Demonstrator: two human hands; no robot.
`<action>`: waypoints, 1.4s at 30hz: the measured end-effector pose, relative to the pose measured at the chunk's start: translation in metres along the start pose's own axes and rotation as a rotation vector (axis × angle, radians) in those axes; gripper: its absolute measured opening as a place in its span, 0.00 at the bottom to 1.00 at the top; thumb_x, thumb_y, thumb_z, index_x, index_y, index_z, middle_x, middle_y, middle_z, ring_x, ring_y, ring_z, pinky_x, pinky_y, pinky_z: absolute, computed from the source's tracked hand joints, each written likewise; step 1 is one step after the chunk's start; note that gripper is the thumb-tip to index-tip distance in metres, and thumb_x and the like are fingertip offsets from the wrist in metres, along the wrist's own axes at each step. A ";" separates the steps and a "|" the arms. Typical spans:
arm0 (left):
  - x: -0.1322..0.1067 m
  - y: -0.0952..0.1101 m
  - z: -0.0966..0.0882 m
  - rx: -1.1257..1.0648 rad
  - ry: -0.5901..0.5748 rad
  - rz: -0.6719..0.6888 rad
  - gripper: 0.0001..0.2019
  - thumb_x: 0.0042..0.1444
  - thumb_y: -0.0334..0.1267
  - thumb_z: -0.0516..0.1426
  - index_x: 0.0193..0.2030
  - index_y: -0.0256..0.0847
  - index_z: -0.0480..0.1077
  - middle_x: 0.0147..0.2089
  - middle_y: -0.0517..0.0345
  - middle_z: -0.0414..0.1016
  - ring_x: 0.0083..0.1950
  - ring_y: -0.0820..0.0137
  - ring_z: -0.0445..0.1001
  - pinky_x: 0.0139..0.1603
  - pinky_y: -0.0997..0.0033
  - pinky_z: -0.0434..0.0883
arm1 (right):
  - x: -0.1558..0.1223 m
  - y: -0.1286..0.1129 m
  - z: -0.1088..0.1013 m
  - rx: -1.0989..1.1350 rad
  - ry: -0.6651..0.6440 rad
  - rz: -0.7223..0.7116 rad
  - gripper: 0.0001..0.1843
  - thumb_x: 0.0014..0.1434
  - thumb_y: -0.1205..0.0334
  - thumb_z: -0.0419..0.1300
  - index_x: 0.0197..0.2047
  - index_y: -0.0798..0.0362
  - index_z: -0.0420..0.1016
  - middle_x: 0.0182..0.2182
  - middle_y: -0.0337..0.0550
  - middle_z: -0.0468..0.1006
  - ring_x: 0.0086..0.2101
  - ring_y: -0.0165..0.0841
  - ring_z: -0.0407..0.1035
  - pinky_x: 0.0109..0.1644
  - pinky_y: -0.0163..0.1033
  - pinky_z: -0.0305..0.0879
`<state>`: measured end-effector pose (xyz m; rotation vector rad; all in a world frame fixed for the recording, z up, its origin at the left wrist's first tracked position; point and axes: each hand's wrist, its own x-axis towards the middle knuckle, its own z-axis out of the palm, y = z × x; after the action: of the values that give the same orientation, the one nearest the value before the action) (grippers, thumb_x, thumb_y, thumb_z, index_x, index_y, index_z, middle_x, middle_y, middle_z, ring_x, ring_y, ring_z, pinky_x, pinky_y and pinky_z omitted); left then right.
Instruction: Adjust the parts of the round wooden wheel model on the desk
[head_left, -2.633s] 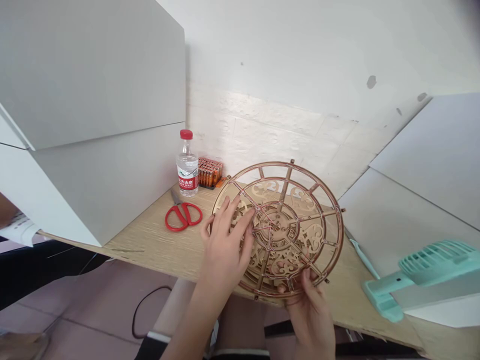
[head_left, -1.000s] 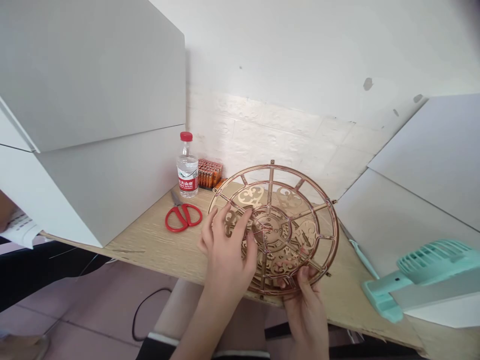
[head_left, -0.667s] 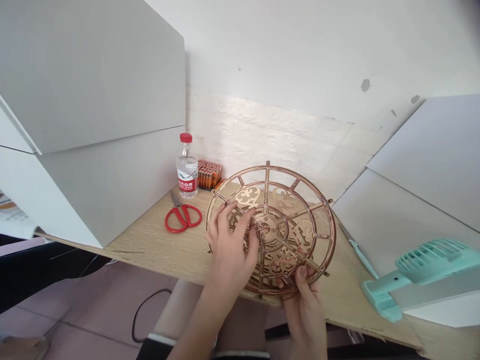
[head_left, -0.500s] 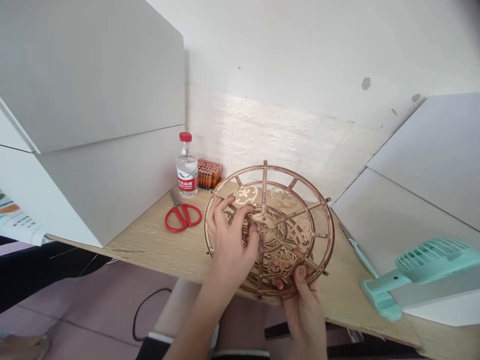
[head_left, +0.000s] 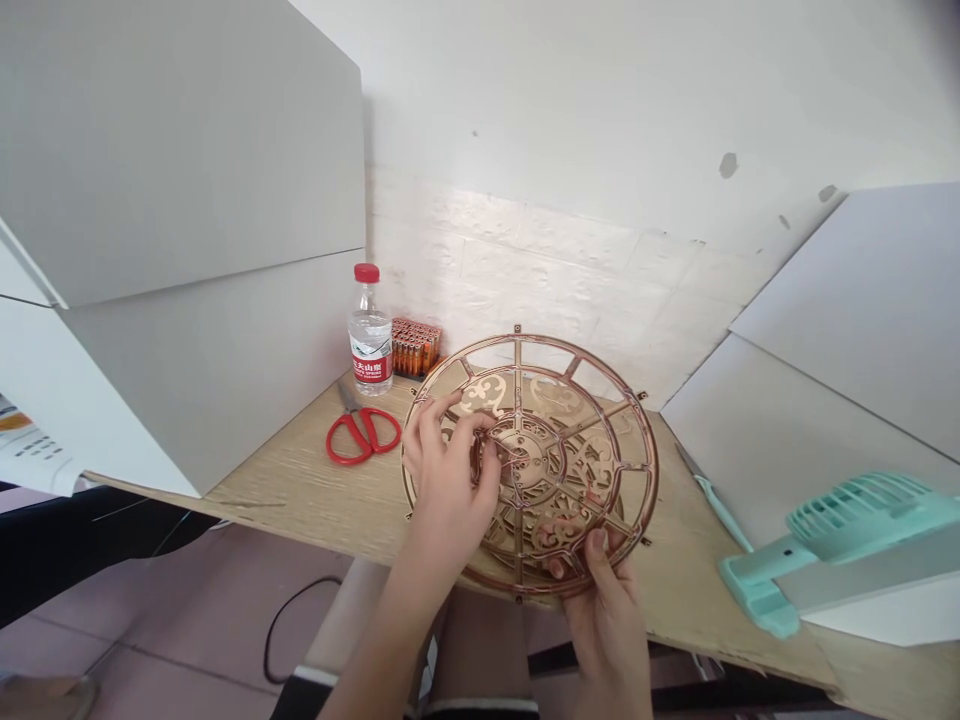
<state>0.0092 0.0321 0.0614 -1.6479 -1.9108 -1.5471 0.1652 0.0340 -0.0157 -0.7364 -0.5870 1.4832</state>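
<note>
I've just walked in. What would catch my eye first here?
Probably the bronze-coloured openwork wheel at centre, its lower rim gripped by the right hand, with the left hand's fingers near its hub. Then the red-handled scissors on the wooden tabletop, left of the wheel, and the mint-green fan at the far right.

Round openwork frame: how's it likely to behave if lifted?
Probably stiff: the round frame, gripped low by the right hand, shows no sag. Likely light for its size, being largely open. The tabs jutting from its edge might snag.
</note>
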 end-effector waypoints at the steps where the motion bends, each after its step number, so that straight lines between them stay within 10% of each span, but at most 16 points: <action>1: -0.002 -0.002 -0.001 -0.002 0.008 0.017 0.09 0.58 0.31 0.53 0.44 0.45 0.70 0.59 0.50 0.61 0.63 0.56 0.54 0.62 0.49 0.55 | 0.000 0.000 0.000 -0.002 0.004 -0.001 0.15 0.51 0.55 0.67 0.42 0.47 0.75 0.33 0.39 0.79 0.31 0.31 0.71 0.27 0.33 0.64; 5: -0.017 -0.021 -0.008 0.032 0.137 0.077 0.12 0.58 0.31 0.55 0.49 0.45 0.70 0.58 0.50 0.64 0.62 0.58 0.59 0.63 0.52 0.55 | -0.001 -0.002 0.002 -0.002 0.027 0.005 0.22 0.50 0.55 0.68 0.49 0.46 0.72 0.32 0.39 0.78 0.30 0.30 0.71 0.26 0.32 0.64; 9: -0.030 -0.048 -0.014 0.032 0.264 -0.138 0.27 0.53 0.40 0.61 0.60 0.42 0.62 0.60 0.44 0.62 0.65 0.55 0.57 0.66 0.49 0.50 | 0.000 -0.004 0.005 0.058 0.078 0.020 0.21 0.49 0.57 0.69 0.47 0.45 0.72 0.35 0.37 0.78 0.30 0.28 0.71 0.25 0.31 0.64; 18: -0.037 -0.057 -0.016 -1.088 -0.391 -0.786 0.28 0.54 0.44 0.61 0.60 0.42 0.60 0.49 0.49 0.76 0.44 0.65 0.77 0.44 0.67 0.74 | 0.000 -0.007 0.003 0.095 0.108 0.008 0.21 0.49 0.59 0.68 0.48 0.46 0.73 0.39 0.36 0.77 0.30 0.26 0.71 0.24 0.27 0.64; 23: -0.037 -0.049 -0.020 -1.173 -0.415 -0.810 0.33 0.54 0.41 0.62 0.64 0.48 0.54 0.51 0.49 0.75 0.33 0.70 0.77 0.31 0.73 0.75 | -0.001 -0.011 -0.001 0.075 0.089 -0.064 0.30 0.52 0.60 0.66 0.57 0.50 0.66 0.51 0.46 0.74 0.47 0.33 0.71 0.43 0.37 0.73; 29: -0.032 -0.048 -0.024 -1.240 -0.390 -0.872 0.33 0.54 0.38 0.62 0.64 0.48 0.53 0.52 0.46 0.74 0.39 0.62 0.78 0.30 0.69 0.76 | -0.003 -0.004 0.007 -0.067 0.118 -0.238 0.39 0.51 0.62 0.66 0.64 0.49 0.56 0.60 0.49 0.65 0.58 0.35 0.63 0.60 0.44 0.61; 42: -0.033 -0.058 -0.015 -1.354 -0.155 -0.813 0.36 0.54 0.33 0.61 0.65 0.58 0.48 0.52 0.50 0.75 0.39 0.67 0.79 0.37 0.68 0.79 | -0.010 0.006 0.017 -0.213 -0.190 0.020 0.20 0.53 0.61 0.66 0.49 0.54 0.70 0.33 0.44 0.79 0.33 0.34 0.76 0.37 0.37 0.72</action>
<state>-0.0326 0.0089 0.0118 -1.1997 -1.6770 -3.6678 0.1485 0.0253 -0.0082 -0.7711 -0.8950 1.5349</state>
